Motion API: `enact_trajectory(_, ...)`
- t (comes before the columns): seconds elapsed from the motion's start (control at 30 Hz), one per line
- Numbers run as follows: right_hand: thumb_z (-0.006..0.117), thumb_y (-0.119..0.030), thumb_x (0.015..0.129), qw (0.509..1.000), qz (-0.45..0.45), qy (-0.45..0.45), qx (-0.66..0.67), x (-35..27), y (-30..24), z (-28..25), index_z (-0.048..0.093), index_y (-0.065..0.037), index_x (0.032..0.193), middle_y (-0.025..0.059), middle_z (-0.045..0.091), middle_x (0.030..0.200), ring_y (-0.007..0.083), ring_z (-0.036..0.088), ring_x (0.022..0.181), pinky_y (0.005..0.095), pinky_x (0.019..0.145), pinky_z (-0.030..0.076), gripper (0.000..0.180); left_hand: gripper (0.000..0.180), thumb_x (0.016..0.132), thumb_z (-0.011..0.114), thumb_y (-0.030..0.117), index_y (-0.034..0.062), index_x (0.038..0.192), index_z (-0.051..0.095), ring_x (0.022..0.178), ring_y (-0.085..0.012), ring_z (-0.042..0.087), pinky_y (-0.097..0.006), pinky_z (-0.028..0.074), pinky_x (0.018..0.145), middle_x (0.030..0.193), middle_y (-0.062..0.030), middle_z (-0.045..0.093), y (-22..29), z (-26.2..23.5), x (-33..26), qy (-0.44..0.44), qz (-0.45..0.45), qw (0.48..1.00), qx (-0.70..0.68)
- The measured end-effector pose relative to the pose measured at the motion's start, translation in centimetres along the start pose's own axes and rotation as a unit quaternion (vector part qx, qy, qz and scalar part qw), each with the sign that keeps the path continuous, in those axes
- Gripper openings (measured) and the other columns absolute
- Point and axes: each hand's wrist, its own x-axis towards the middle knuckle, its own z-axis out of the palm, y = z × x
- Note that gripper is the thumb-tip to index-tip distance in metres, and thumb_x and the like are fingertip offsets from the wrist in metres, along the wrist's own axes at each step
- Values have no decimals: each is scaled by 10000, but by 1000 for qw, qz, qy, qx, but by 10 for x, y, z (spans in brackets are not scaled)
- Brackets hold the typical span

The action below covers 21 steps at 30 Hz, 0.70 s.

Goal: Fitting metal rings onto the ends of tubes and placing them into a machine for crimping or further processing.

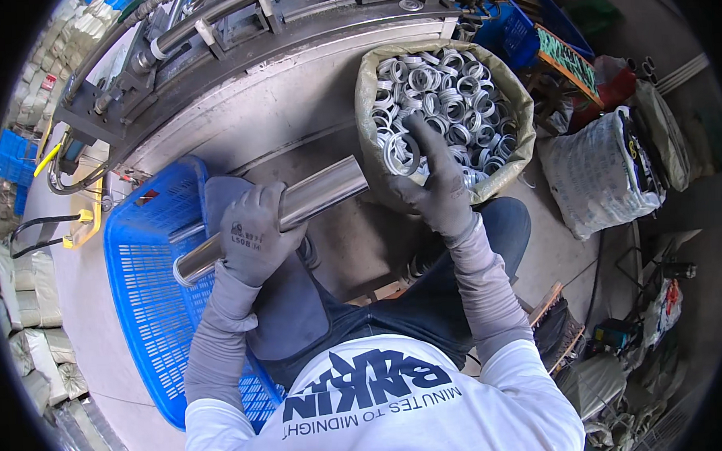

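- Left hand point(253, 234) grips a shiny metal tube point(276, 215) over the blue crate point(143, 316).
- Right hand point(436, 186), at two o'clock from it, pinches a white ring point(402, 153) at the sack point(371, 80) of rings.

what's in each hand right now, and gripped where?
Left hand wraps the shiny metal tube around its middle. Right hand pinches one white ring by its rim, over the sack of rings.
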Motion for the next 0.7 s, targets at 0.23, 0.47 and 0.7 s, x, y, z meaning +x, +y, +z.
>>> enact_trajectory(0.23, 864, -49, 742, 981, 34, -186, 47, -2, -5, -1, 487, -14, 1509, 185, 662, 1315, 337, 646, 1193, 423, 1047, 502, 855, 496, 709, 867, 281, 86, 1122, 674, 899, -352, 684, -468, 531, 788, 982, -141, 691, 11, -6, -1, -12, 10, 1000, -17)
enact_trajectory(0.47, 577, -59, 989, 927, 165, -81, 328, -20, 1, 40, 632, 54, 1308, 129, 704, 1259, 209, 684, 1081, 308, 934, 531, 343, 525, 709, 856, 293, 80, 1146, 656, 911, -349, 686, -474, 533, 804, 1005, -141, 693, 18, 4, 2, -27, 5, 1000, -2)
enact_trajectory(0.7, 466, -298, 1042, 990, 92, 24, 108, -15, -8, 65, 714, 22, 1113, 139, 772, 1000, 244, 757, 964, 344, 872, 576, 411, 554, 736, 837, 345, 91, 1182, 627, 959, -318, 694, -460, 536, 838, 1083, -128, 689, 22, 4, 1, -88, 11, 995, 38)
